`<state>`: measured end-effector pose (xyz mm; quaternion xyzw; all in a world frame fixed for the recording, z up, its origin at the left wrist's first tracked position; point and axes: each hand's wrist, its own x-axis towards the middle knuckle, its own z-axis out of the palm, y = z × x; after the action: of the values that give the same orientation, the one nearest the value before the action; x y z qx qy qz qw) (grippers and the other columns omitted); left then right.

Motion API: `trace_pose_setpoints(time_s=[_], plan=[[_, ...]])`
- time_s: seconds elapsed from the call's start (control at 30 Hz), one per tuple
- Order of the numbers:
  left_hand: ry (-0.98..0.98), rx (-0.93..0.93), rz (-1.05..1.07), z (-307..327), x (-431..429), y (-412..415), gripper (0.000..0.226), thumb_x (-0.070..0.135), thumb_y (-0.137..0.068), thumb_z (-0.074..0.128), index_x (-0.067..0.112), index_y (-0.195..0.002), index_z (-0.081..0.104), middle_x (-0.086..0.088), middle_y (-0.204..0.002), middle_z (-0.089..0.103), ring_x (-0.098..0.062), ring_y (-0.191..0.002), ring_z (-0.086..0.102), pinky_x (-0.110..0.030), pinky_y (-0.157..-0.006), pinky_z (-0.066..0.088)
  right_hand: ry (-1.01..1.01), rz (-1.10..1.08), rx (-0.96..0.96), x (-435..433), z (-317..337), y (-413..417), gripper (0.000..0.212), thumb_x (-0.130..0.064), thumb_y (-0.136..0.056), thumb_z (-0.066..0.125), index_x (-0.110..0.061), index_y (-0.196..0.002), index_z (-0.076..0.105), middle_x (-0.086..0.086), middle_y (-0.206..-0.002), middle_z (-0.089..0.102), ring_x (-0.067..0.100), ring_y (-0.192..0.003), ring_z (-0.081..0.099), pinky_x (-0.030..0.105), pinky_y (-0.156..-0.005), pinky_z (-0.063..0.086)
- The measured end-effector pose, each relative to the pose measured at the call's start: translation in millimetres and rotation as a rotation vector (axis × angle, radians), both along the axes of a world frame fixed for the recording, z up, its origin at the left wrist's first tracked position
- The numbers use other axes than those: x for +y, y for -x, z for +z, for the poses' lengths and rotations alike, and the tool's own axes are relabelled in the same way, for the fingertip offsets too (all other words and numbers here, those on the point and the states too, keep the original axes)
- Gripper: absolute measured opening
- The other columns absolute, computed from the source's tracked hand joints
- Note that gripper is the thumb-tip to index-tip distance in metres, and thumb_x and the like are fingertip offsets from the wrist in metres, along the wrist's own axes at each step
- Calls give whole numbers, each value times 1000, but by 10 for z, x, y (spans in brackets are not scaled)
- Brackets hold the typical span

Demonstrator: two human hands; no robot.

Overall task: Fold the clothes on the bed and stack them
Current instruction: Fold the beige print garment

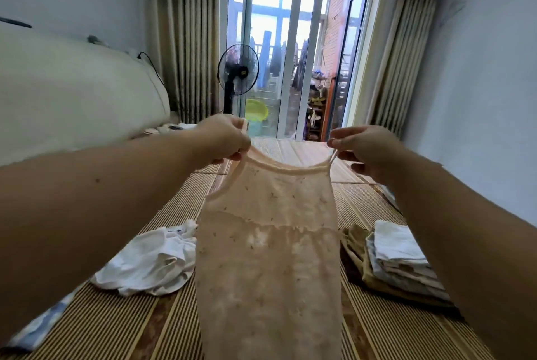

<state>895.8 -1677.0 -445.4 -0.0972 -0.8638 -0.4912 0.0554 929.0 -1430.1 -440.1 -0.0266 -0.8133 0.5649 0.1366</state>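
Note:
A sheer peach camisole [268, 249] with small dark flecks hangs upright in front of me, above the bed's striped bamboo mat [369, 330]. My left hand [223, 138] pinches its left shoulder strap and my right hand [360, 150] pinches the right strap, both held at about the same height. The garment's lower end runs out of the bottom of the view. A crumpled white garment [148, 266] lies on the mat to the left. A stack of folded clothes [398, 260] sits on the right, with a white piece on top.
A pale blue cloth [37, 327] lies at the lower left edge. A cream padded headboard [72, 98] runs along the left. Beyond the bed stand a black pedestal fan [237, 70] and sliding glass doors [290, 48]. A wall closes the right side.

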Motion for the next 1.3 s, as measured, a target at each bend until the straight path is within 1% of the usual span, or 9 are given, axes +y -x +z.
trace_pose_setpoints(time_s=[0.23, 0.37, 0.5, 0.57, 0.77, 0.9, 1.07, 1.2, 1.3], plan=[[46, -131, 18, -912, 345, 1072, 66, 7, -87, 61, 23, -146, 35, -8, -106, 59, -16, -76, 61, -19, -49, 47, -36, 8, -129, 78, -1013, 1131, 33, -4, -87, 63, -11, -119, 62, 4, -104, 67, 9, -80, 60, 12, -43, 40], [86, -188, 22, -1396, 549, 1561, 71, 15, -87, 63, 26, -148, 30, -11, -126, 56, -18, -83, 62, -25, -57, 46, -25, 31, -178, 63, -1547, 1629, 53, 3, -87, 62, -7, -137, 49, 16, -133, 55, 22, -105, 60, 24, -71, 50], [393, -338, -53, -1915, 518, 1660, 33, 24, -89, 63, 9, -119, 64, -9, -105, 66, -20, -82, 64, -23, -54, 49, -221, 97, -424, 95, -2044, 1755, 61, -8, -87, 66, -16, -143, 42, 16, -139, 50, 25, -107, 61, 36, -84, 56], [564, -369, -132, -2202, 428, 1541, 40, 29, -88, 65, 13, -124, 63, -7, -124, 63, -23, -105, 62, -26, -80, 48, -384, 80, -454, 134, -2279, 1644, 56, -12, -86, 69, -15, -138, 48, 12, -129, 59, 15, -92, 64, 26, -69, 55], [787, -258, -397, -2623, 54, 675, 53, 53, -72, 70, 45, -123, 55, 12, -135, 41, -12, -127, 39, -25, -101, 34, -591, 331, -476, 199, -2585, 646, 9, -30, -78, 75, -29, -84, 68, -8, -81, 69, 3, -74, 66, 21, -70, 57], [1010, -424, -659, -2668, -143, 122, 83, 79, -53, 64, 59, -128, 34, 7, -151, 14, -22, -140, 11, -40, -113, 18, -596, 624, -773, 117, -2570, -31, 42, -47, -65, 81, -48, -103, 63, -22, -108, 63, -2, -99, 60, 24, -87, 50], [1165, -464, -723, -2949, -142, -392, 118, 81, -55, 64, 55, -140, -14, -1, -155, -30, -30, -143, -24, -49, -117, 0, -1008, 628, -708, -158, -2805, -480, 105, -73, -43, 74, -56, -134, 23, -17, -152, 15, 21, -141, 17, 48, -114, 25], [998, -200, -513, -3052, -54, -517, 48, 58, -91, 44, 46, -137, 39, -9, -157, 22, -32, -141, 28, -40, -112, 31, -1027, 435, -518, -263, -2915, -510, 39, -48, -83, 59, -42, -121, 56, -8, -128, 54, 16, -118, 52, 35, -94, 48], [650, -79, -237, -2945, -28, -394, 23, 35, -95, 45, 28, -88, 66, 7, -95, 66, -14, -88, 60, -27, -73, 48, -695, 164, -436, -167, -2823, -365, 20, -25, -94, 50, -30, -103, 67, -12, -90, 64, 7, -85, 63, 17, -63, 46]])
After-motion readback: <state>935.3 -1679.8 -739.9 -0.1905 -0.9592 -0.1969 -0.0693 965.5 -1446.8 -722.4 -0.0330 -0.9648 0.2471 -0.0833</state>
